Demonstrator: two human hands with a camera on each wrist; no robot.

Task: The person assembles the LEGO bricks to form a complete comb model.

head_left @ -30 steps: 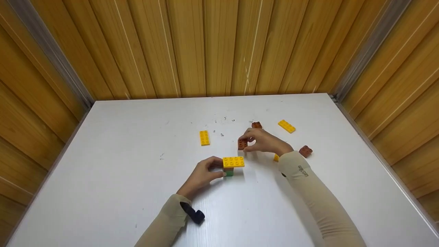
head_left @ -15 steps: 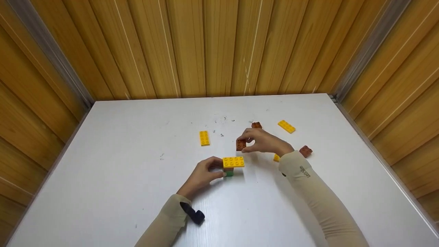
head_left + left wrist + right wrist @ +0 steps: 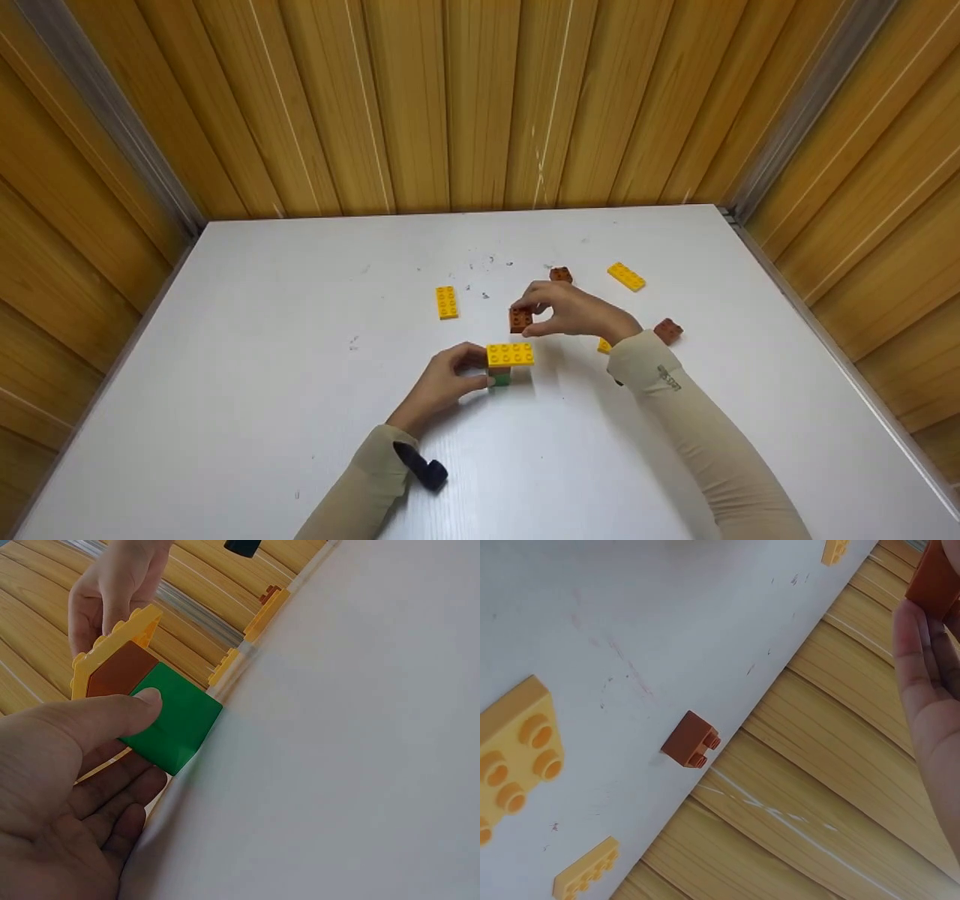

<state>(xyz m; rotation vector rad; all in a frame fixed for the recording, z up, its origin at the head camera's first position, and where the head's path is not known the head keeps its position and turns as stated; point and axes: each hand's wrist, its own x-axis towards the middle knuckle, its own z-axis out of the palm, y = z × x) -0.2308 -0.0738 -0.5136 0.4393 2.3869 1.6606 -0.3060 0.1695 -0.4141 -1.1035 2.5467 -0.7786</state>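
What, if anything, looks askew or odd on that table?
The yellow plate overhangs the brown brick beneath it on one side, so it looks off-centre. Dark marks also speckle the white tabletop.

Probably work booth: wood-look walls (image 3: pixel 411 105) close round white tabletop (image 3: pixel 285 300).

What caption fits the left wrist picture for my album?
Left hand holding a green, brown and yellow brick stack; right hand behind it.
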